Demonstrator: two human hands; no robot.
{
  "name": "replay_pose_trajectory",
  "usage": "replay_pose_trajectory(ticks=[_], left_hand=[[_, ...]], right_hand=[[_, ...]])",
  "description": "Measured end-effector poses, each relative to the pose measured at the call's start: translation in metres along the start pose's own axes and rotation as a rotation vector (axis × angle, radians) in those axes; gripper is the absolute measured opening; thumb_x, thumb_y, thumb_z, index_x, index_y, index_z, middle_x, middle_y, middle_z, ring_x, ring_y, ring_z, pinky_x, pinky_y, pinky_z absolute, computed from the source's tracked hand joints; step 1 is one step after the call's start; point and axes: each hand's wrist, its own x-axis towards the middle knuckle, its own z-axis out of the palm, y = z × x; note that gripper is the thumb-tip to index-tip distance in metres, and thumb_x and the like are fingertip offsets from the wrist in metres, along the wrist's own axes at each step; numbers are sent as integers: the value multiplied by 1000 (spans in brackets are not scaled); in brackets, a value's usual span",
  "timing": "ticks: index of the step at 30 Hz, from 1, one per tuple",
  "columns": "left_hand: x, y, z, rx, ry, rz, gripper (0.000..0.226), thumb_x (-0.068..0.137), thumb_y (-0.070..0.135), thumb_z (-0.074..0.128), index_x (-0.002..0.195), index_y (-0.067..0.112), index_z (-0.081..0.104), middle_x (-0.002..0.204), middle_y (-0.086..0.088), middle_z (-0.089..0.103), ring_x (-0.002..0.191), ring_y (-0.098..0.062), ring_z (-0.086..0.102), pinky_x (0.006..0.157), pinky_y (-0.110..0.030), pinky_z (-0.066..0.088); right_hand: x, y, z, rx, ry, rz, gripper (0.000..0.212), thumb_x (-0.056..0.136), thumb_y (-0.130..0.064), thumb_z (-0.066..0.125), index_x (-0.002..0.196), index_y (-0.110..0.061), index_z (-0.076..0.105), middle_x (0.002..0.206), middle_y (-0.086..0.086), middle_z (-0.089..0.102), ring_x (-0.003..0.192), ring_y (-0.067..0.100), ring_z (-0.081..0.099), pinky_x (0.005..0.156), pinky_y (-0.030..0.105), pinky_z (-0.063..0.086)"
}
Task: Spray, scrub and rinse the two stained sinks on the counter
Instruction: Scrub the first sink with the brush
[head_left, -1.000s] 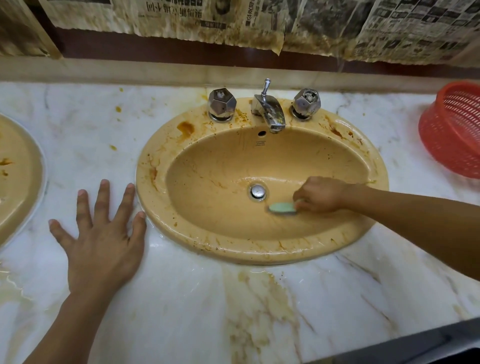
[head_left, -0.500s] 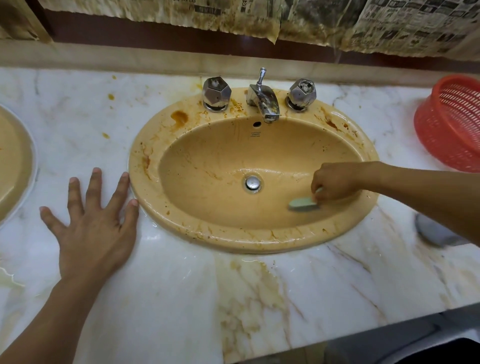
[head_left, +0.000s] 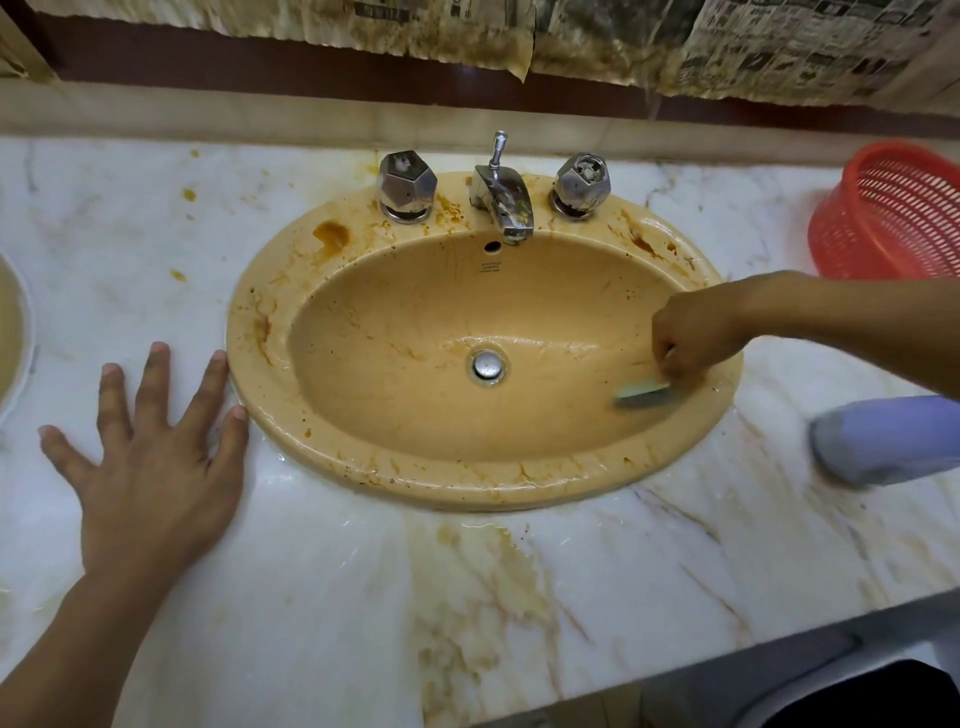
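Observation:
A tan oval sink (head_left: 270, 395) with brown stains on its rim sits in the marble counter (head_left: 322, 597). My right hand (head_left: 691, 332) grips a pale green scrub brush (head_left: 641, 397) and presses it against the bowl's right inner wall, right of the drain (head_left: 488, 365). Flat on the counter just left of the sink lies my left hand (head_left: 150, 457), fingers spread, two fingertips touching the rim. The edge of a second tan sink (head_left: 13, 332) shows at the far left.
A chrome faucet (head_left: 501, 200) with two faceted knobs stands at the sink's back. A red plastic basket (head_left: 893, 213) sits at the back right. A pale blue object (head_left: 883, 439), blurred, lies on the counter right of the sink. Stained newspaper hangs above.
My right hand has drawn the brush from near the drain to the bowl's right wall. My left hand has stayed flat on the counter. The view has shifted closer.

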Motion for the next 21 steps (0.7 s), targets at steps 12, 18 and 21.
replay_pose_trajectory(ticks=[12, 18, 21], left_hand=[[1, 2, 0, -38, 17, -9, 53, 97, 75, 5, 149, 70, -5, 172, 4, 2, 158, -29, -7, 118, -75, 12], [4, -3, 2, 3, -1, 13, 59, 99, 71, 5, 157, 59, 3, 171, -2, 4, 157, -30, -6, 117, -75, 12], [1, 3, -1, -24, 22, -16, 60, 98, 72, 7, 157, 59, 6, 171, 3, 5, 157, -29, -1, 113, -80, 15]], right_hand=[[30, -27, 2, -63, 121, 71, 29, 100, -42, 55, 90, -19, 69, 86, -3, 63, 77, 14, 58, 78, 33, 55], [33, -35, 15, 193, -13, -135, 23, 94, -45, 60, 76, -38, 72, 85, -11, 67, 85, 23, 68, 80, 47, 60], [36, -10, 10, 47, 70, 10, 27, 98, -45, 57, 84, -27, 72, 89, -5, 67, 87, 19, 62, 83, 43, 57]])
